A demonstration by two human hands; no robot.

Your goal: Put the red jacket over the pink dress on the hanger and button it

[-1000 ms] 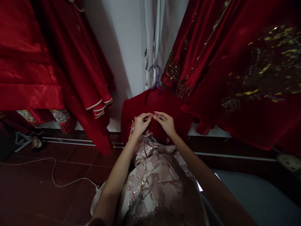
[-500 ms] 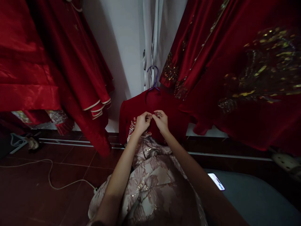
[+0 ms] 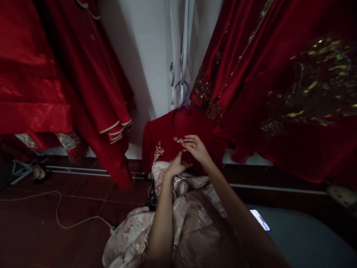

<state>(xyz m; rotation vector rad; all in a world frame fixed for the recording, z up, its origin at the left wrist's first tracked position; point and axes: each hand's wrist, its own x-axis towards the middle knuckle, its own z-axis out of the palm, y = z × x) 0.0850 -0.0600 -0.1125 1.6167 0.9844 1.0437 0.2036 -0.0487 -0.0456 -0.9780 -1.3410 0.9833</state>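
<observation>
While your right hand (image 3: 197,149) lies open on the red jacket (image 3: 161,130), your left hand (image 3: 175,168) pinches its cloth. The phone (image 3: 260,219) screen's writing is unreadable.

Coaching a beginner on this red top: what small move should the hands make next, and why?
Probably lower the right hand to the small clasp by the left hand; the upper beaded clasp looks joined, this one not clearly.

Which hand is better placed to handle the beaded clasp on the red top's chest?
Probably the right hand: its fingertips lie beside the beaded clasp on the red top. The left hand sits lower, at the edge of the brocade skirt.
</observation>
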